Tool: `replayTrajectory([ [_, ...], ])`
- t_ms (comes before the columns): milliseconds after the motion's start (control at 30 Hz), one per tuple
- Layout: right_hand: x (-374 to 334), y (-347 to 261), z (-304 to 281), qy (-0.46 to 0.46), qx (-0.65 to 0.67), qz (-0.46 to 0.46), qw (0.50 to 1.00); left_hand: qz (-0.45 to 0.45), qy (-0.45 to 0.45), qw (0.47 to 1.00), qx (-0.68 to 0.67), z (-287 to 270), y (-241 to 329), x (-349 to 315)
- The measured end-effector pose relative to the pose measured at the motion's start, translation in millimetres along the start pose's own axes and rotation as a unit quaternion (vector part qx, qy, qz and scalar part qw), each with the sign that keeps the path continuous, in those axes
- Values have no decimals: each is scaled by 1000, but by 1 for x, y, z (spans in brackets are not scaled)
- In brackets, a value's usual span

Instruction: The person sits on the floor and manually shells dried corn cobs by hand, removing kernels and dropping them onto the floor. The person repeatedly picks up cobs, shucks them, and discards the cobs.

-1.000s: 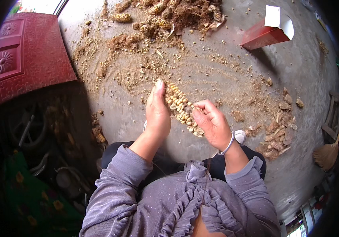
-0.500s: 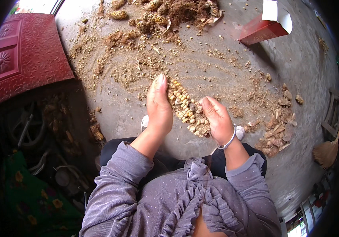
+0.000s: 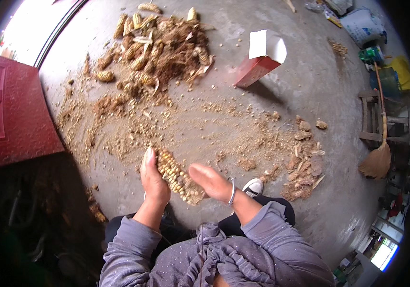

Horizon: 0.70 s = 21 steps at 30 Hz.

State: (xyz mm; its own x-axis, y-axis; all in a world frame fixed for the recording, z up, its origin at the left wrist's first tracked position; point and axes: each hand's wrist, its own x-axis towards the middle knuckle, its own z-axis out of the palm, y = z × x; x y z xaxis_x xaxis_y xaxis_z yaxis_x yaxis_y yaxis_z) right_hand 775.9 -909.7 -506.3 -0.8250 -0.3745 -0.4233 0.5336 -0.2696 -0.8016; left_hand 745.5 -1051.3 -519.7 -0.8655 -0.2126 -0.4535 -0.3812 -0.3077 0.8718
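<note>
A partly shelled corn cob (image 3: 175,176) is held slanting between my hands, yellow kernels at its upper left and a paler, rough end at its lower right. My left hand (image 3: 155,181) is closed along the cob's left side, thumb pointing up. My right hand (image 3: 213,182), with a pale bangle at the wrist, presses on the cob's right side; its thumb lies over the cob and its other fingers are mostly hidden. Loose kernels and chaff (image 3: 143,125) are scattered on the floor beyond my hands.
Several cobs and brown husk fibres form a pile (image 3: 166,52) at the far left. A red and white open box (image 3: 257,67) stands beside it. Bare cob pieces (image 3: 304,165) lie to the right. A broom (image 3: 377,160) leans by a wooden stool (image 3: 368,117); a red door panel (image 3: 18,115) is at left.
The view has shifted, showing more of the pile, box and broom. My right hand has moved over the cob's right side, its thumb now laid across; my left hand keeps its hold.
</note>
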Motion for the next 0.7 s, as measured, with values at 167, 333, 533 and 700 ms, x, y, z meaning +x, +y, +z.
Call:
replayTrajectory([
  [167,-2,-5,-4,-31,-3,-23,999,1,-41,999,-14,12,7,-3],
  [333,-5,9,5,80,75,10,994,-18,-26,999,-34,10,1,-3],
  [533,-3,8,2,46,-4,-26,999,-25,-19,999,-43,12,3,-6],
  [700,-3,8,-2,46,-44,-30,998,22,-17,999,16,8,-7,-4],
])
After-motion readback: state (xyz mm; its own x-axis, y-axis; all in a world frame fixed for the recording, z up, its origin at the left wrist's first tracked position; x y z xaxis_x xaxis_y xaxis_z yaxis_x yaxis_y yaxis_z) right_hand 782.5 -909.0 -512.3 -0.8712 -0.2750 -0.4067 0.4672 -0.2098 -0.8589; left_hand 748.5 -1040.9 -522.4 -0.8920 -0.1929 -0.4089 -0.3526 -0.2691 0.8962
